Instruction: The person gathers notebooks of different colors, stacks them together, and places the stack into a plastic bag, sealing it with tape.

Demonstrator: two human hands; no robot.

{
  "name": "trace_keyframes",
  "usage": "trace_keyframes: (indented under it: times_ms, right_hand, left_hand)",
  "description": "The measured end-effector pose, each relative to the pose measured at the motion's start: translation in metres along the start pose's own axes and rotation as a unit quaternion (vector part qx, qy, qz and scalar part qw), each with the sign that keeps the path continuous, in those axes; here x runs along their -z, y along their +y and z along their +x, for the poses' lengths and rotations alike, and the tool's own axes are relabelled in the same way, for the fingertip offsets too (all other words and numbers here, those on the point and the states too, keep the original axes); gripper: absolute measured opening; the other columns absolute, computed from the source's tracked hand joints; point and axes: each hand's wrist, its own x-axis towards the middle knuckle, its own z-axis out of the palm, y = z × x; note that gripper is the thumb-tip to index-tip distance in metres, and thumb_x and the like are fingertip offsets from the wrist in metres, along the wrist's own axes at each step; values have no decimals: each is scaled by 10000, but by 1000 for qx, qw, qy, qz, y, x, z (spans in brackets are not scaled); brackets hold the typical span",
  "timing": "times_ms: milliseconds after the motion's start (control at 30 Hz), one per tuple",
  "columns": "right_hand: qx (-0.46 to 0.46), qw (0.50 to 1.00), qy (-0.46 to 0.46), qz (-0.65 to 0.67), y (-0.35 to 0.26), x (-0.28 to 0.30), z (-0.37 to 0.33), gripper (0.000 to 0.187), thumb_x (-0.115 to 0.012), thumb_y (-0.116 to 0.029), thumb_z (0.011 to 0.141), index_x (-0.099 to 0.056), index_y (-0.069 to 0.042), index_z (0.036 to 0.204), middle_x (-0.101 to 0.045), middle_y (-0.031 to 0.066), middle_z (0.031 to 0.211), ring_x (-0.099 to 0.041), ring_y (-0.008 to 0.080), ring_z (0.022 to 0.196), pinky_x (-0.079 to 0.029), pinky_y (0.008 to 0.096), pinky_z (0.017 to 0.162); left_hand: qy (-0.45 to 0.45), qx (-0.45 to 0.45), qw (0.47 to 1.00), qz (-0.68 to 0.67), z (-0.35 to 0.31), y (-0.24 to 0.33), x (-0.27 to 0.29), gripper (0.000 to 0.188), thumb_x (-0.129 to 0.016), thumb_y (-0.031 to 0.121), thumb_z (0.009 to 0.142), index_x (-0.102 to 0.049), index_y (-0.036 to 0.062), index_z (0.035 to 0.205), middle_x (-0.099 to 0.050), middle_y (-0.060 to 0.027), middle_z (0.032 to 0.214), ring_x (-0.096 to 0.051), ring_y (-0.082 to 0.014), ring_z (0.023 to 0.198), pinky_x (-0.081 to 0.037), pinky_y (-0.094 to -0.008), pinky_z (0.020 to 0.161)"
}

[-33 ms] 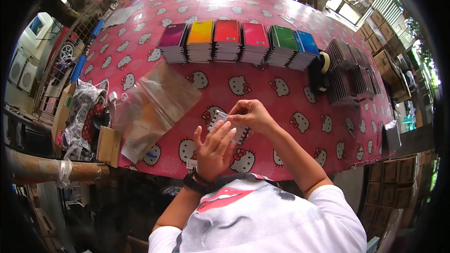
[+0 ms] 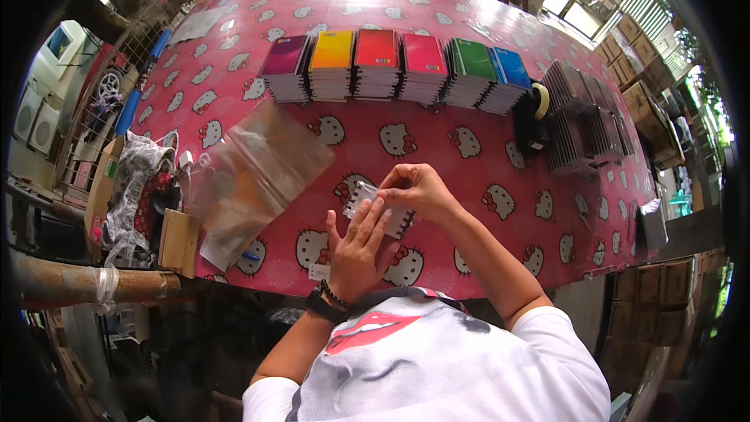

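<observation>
In front of me lie small spiral-bound notebooks [image 2: 397, 221] with black coils, apparently inside clear plastic film [image 2: 365, 191]. My left hand [image 2: 362, 242] rests on them, fingers stretched out and nearly flat. My right hand [image 2: 416, 190] is closed in a pinch at their far edge, thumb and forefinger on the film; the exact grip is partly hidden. Beyond stand stacks of spiral notebooks with purple [image 2: 284, 55], yellow [image 2: 333, 51], red [image 2: 376, 48], pink [image 2: 424, 54], green [image 2: 471, 60] and blue [image 2: 509, 68] covers.
Large clear plastic bags [image 2: 273, 160] lie at the left on the pink patterned tablecloth [image 2: 484, 250], with a blue pen [image 2: 250, 256] beside them. A black tape dispenser [image 2: 531, 129] and piles of wrapped notebooks [image 2: 574, 148] are at the right. A wooden block [image 2: 179, 242] stands at the left edge.
My left hand's fingers have come down flatter and closer together over the small notebooks. My right hand keeps its pinch in nearly the same place.
</observation>
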Motion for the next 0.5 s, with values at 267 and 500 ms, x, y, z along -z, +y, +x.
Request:
trace_keyframes:
  times_ms: [267, 500]
  right_hand:
    - [141, 815, 534, -176, 34, 202, -15, 219, -631, -189, 837, -656, -20, 975, -648, 84, 886, -592, 157, 789, -468, 269, 721]
    - [-78, 787, 577, -205, 111, 358, -37, 253, -634, -211, 837, -662, 14, 950, -671, 124, 857, -621, 182, 795, -467, 299, 738]
  left_hand:
    - [-37, 24, 999, 22, 5, 2, 8, 704, -695, 371, 672, -440, 204, 1306, -369, -48, 1387, -307, -233, 1286, -184, -478, 1013]
    - [-56, 33, 998, 17, 8, 9, 4, 722, -700, 367, 682, -418, 230, 1332, -336, -75, 1419, -266, -240, 1323, -172, -510, 1021]
